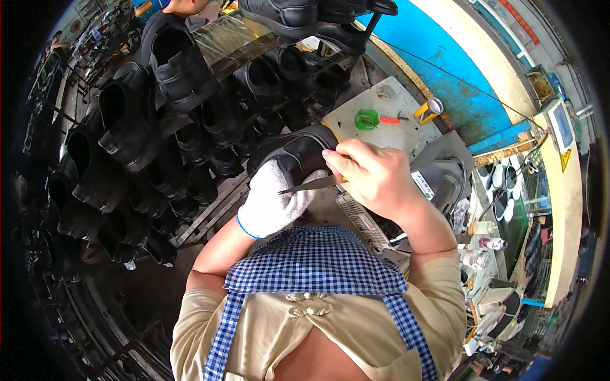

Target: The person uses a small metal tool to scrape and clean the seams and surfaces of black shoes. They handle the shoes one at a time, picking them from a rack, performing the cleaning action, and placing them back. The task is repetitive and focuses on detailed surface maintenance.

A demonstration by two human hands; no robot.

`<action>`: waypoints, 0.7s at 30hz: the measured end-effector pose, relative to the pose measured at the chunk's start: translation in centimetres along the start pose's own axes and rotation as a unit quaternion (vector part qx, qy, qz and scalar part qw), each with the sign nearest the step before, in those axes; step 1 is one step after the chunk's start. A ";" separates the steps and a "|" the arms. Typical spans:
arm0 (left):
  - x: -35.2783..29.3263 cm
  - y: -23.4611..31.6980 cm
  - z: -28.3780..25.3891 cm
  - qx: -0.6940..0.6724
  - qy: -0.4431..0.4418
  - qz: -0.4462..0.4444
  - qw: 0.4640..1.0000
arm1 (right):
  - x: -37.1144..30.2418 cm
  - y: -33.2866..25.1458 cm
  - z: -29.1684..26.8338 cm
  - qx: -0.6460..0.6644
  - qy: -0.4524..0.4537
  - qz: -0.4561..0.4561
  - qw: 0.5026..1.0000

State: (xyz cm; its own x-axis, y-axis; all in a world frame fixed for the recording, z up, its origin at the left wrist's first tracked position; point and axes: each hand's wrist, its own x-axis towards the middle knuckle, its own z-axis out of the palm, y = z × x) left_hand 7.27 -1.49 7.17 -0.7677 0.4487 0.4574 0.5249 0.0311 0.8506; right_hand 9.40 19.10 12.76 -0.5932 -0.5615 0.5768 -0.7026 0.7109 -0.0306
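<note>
A black shoe [308,147] is in front of me, above the apron, its upper turned partly toward me. My left hand [270,198], in a white knit glove with a blue cuff edge, is closed around the shoe from below. My bare right hand [376,174] is closed around a slim, pointed dark metal blade [313,185], whose tip points left across the glove. The thumb and index finger of that hand pinch together at the shoe's right edge. Whether anything small is between them is hidden.
Racks with several black shoes [130,117] fill the left and the far side. Beyond my right hand, a pale worktop [343,120] bears a green piece [366,119], a red-handled item [390,120] and a yellow can [428,111]. A grey machine [445,171] stands at the right.
</note>
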 end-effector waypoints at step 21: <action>-0.4 1.4 -1.2 -0.135 0.057 -0.217 0.965 | -2.5 0.3 1.7 0.390 -0.296 0.019 0.872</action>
State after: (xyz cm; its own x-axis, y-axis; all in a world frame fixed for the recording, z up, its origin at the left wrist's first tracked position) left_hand 7.89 -2.69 8.48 -0.9371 0.3445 0.0559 0.0423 -0.0470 0.9980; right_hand 9.96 20.01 9.88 -0.5576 -0.8287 0.0480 -0.5951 0.3588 -0.7192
